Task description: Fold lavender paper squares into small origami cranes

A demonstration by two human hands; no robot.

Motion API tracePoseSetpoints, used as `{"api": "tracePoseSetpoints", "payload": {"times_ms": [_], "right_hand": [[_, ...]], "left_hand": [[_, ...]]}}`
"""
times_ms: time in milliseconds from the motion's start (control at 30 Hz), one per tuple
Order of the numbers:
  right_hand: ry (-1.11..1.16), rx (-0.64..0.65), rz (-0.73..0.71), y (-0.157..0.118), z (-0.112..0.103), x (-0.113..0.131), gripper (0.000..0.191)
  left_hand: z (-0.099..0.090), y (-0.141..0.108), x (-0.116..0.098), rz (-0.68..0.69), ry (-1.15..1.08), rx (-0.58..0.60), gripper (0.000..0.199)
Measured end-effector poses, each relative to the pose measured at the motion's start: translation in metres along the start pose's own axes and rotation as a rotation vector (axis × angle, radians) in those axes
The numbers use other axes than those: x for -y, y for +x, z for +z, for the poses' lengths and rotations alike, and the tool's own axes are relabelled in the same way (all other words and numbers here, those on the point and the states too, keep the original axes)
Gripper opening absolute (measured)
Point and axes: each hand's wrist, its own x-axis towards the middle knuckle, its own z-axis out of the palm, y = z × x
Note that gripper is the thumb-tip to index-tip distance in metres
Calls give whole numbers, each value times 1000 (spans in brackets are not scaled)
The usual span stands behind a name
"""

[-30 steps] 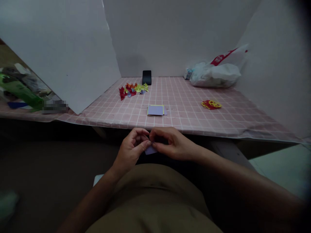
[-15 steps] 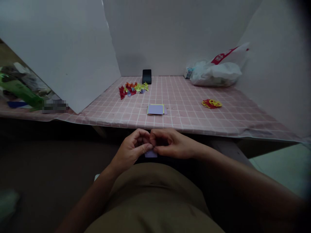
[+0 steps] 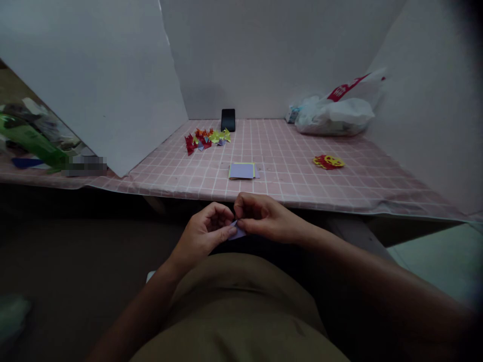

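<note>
A small piece of lavender paper (image 3: 237, 233) is pinched between my two hands, just below the table's front edge and above my lap. My left hand (image 3: 207, 229) grips its left side, thumb on top and fingers curled behind. On the other side my right hand (image 3: 264, 216) has its thumb against the paper's upper right part, with the index finger bent above. Fingers cover much of the paper, so its full shape is hidden. Beyond the hands, a stack of square paper sheets (image 3: 241, 171), lavender on top with yellow edges showing, lies on the table.
Folded paper figures (image 3: 202, 140) in red, orange, yellow and lavender stand at the back left, near a black phone (image 3: 228, 120). Yellow and red cut-out pieces (image 3: 329, 161) lie to the right. A white plastic bag (image 3: 335, 115) sits at the back right. White panels (image 3: 109, 75) enclose the table.
My right hand has risen slightly and its fingers have shifted at the paper. The lavender paper is now tilted, with a pointed corner showing between the thumbs.
</note>
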Motion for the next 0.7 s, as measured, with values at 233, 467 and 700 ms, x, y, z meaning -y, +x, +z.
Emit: {"api": "tracePoseSetpoints", "payload": {"times_ms": [233,467,700], "right_hand": [[-64,-63,-35,1,3,2,7],[-80,-160,-120,1,10,-4,9],[-336,-219,-254,-1,13,-7,12]], "left_hand": [[0,-2,2,-1,1,-53,14],[10,-2,3,1,11,-168,14],[12,-2,3,-64,24,-209,12]]}}
